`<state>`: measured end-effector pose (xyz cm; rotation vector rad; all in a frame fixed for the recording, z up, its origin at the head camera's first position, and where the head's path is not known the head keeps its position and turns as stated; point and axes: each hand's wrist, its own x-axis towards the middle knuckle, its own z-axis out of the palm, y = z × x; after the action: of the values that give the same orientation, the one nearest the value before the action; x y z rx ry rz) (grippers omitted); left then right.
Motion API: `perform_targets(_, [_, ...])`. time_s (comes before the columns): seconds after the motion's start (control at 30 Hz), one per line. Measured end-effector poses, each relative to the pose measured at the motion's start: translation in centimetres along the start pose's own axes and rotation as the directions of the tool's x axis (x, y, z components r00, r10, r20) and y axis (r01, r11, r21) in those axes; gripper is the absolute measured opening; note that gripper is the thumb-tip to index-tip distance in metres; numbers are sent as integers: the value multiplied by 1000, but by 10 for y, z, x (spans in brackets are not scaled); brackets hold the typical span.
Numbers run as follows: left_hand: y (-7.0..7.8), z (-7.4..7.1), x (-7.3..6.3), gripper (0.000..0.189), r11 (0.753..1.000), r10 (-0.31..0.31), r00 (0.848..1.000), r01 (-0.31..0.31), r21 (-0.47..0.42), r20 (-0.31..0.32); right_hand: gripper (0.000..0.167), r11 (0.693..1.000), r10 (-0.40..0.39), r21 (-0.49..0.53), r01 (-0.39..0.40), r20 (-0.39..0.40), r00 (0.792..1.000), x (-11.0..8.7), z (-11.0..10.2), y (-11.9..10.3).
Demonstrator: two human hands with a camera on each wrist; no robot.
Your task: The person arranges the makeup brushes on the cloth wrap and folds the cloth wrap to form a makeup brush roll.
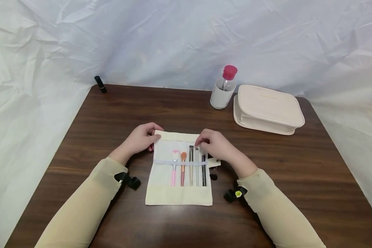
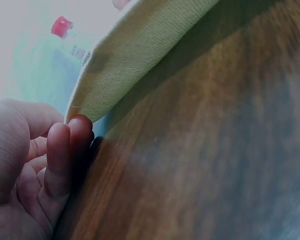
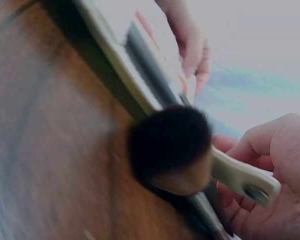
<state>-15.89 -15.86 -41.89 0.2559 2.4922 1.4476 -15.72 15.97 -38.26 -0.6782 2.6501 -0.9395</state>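
Note:
A cream cloth brush roll (image 1: 179,195) lies unfolded before me, with several makeup brushes under its elastic band, among them a pink brush (image 1: 174,175) and an orange-tipped brush (image 1: 183,156). My left hand (image 1: 141,138) pinches its far left corner between thumb and fingers. In the left wrist view that corner of cloth (image 2: 135,55) rises above the table. At the far right corner, my right hand (image 1: 217,143) grips the edge with curled fingers. A snap strap (image 1: 214,162) sticks out on the right, close to a fluffy dark brush (image 3: 167,145).
Behind the roll stands a bottle (image 1: 221,98) with a red cap. A cream zip case (image 1: 268,108) lies to its right at the back. On the far left corner of the wooden table (image 1: 117,110) is a small black tube (image 1: 100,84). White sheeting hangs around the table.

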Motion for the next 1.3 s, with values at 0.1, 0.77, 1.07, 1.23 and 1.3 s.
perform_targets(0.1, [0,4,1,23,1000,5,1000,-5,-9,11,20,1000,-10,9,10,-31,999,-11,-9,8])
perform_targets(0.77, [-1,0,6,23,1000,8,1000,-8,25,16,29,917,-161,-357,176,73,984,-95,-25,33])
perform_targets(1.07, [-5,-2,4,24,1000,6,1000,-6,18,14,27,910,-137,-373,179,138,981,-104,-26,29])
perform_targets(1.23, [-5,-1,5,24,1000,15,1000,-15,8,16,24,942,-138,-286,174,140,980,-106,-32,28])
perform_targets(1.3, [-4,-1,5,23,1000,14,1000,-14,7,15,21,962,-141,-219,165,124,982,-106,-35,26])
